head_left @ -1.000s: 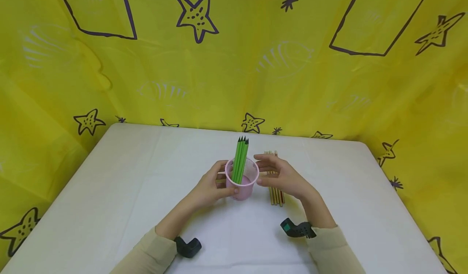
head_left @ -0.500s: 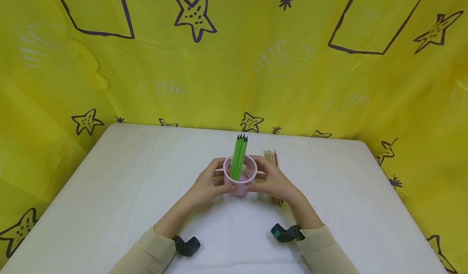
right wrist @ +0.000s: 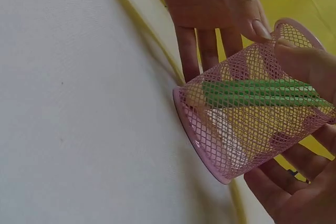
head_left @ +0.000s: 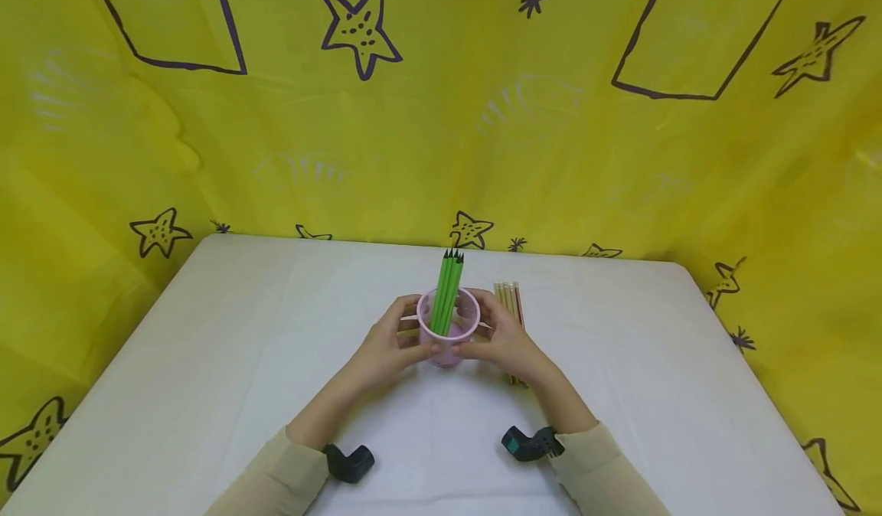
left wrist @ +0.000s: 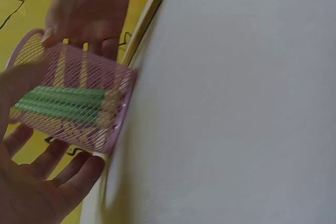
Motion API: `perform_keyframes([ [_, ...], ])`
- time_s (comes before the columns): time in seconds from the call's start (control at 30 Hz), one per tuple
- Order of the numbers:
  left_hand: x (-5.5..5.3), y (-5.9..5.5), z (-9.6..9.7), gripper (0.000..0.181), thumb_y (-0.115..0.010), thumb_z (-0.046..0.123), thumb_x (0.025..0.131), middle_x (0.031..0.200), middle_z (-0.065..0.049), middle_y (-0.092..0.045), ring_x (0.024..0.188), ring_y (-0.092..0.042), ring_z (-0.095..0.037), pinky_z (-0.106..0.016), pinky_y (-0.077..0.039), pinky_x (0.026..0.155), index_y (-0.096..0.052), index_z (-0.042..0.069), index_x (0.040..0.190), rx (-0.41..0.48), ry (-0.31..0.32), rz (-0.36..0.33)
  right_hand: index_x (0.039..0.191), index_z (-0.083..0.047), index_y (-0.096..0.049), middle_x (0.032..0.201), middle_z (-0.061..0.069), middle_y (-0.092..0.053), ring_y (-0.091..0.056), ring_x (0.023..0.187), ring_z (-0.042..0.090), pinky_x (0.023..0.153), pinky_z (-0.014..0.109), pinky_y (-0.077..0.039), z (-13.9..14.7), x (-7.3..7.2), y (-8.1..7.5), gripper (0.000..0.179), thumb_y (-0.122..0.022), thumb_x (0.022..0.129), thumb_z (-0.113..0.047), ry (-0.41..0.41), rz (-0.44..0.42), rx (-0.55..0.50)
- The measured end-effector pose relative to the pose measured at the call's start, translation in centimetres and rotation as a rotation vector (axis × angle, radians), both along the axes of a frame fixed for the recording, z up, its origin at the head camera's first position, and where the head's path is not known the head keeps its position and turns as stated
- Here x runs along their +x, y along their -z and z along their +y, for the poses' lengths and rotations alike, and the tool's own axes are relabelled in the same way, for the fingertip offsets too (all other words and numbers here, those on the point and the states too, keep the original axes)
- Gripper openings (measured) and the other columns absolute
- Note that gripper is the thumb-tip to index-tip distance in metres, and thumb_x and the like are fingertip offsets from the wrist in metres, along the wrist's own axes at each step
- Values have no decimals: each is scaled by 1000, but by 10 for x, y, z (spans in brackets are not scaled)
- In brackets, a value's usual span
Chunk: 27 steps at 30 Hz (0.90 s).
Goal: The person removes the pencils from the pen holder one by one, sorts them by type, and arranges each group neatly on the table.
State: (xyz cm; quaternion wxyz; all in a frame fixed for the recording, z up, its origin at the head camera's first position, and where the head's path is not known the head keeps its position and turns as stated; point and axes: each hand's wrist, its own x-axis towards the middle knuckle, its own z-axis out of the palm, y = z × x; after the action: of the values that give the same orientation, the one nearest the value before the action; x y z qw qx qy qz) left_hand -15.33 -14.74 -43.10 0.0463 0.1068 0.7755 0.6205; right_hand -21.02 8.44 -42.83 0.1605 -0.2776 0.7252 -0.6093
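Note:
A pink mesh pencil cup (head_left: 446, 353) stands upright between my hands in the head view. Several green pencils (head_left: 446, 294) lean in it, dark tips up. My left hand (head_left: 386, 354) grips the cup's left side, thumb in front and fingers round behind. On the opposite side, my right hand (head_left: 510, 347) grips it in the same way. Through the mesh (right wrist: 231, 145), the right wrist view shows the pencils' lower ends inside. Whether the cup's base touches the table cannot be told. Several gold-coloured pencils (head_left: 508, 295) lie beyond the right hand, which partly covers them.
A white-covered table (head_left: 310, 286) spreads under everything. A yellow curtain (head_left: 441, 133) with drawn stars hangs behind it and along both sides. Dark wrist devices sit at both cuffs, the left one (head_left: 350, 464) and the right one (head_left: 532, 444).
My right hand has come in from the right and taken hold of the cup, which the left hand held throughout. The cup has shifted slightly left and away in the head view.

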Motion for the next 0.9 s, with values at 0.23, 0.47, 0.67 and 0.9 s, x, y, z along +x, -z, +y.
perform_keyframes([
  [0.23,-5,-11,-9,62,-70,26,94,146,-14,-49,132,-52,-36,-51,-48,107,-39,17,147,-16,-52,20,145,-14,-41,146,11,-48,-47,135,36,113,51,-40,1,0,0,84,-84,74,-1,27,-31,19],
  [0.47,-18,-22,-4,44,-60,28,101,141,-18,-54,128,-56,-33,-48,-50,104,-48,11,140,-28,-123,117,146,-12,-42,145,12,-50,-49,134,35,112,49,-41,1,0,-2,85,-85,74,-3,27,-44,25],
  [0.67,-34,-34,4,43,-62,28,100,141,-14,-55,127,-56,-34,-48,-53,101,-52,10,138,-64,-125,101,145,-12,-42,144,12,-50,-50,133,36,112,50,-42,1,0,-2,83,-85,74,-3,27,-38,22],
  [0.9,-46,-37,10,42,-64,28,98,140,-12,-57,126,-56,-37,-49,-53,100,-56,10,135,-101,-116,11,145,-12,-42,144,12,-50,-50,133,35,111,49,-43,0,0,-2,83,-84,74,-1,22,-37,20],
])
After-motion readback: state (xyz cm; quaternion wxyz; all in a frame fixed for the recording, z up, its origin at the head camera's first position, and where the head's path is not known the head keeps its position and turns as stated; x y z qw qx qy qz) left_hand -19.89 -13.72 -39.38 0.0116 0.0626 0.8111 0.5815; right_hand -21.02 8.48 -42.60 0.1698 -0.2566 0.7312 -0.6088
